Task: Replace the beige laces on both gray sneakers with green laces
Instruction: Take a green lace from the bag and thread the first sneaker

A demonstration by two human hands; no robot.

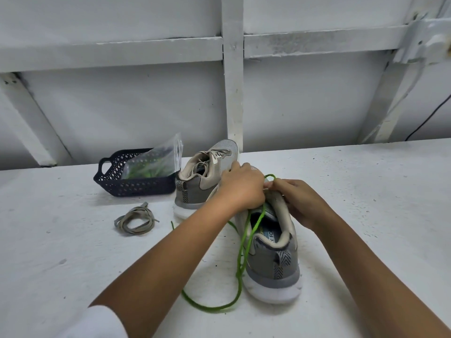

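1. The left hand (240,189) curls its fingers over the lacing area of the near gray sneaker (273,252) with a white sole and grips the upper; whether it also pinches lace cannot be told
2. The right hand (296,203) meets it from the other side and pinches a small loop of the thin green lace (240,254), which trails past the collar onto the white table (366,215)
3. The step in hand looks like threading this sneaker's eyelets; the next move probably calls for drawing the loop snug and feeding a tip into the next eyelet
4. The far gray sneaker (207,172) carries beige laces, so it waits
5. A loose beige lace coil (135,219) lies to the left, near a dark perforated plastic basket (131,189) holding a clear plastic bag (156,164) of green laces
6. Both hands hide the eyelets and toe, so the rows already laced cannot be counted
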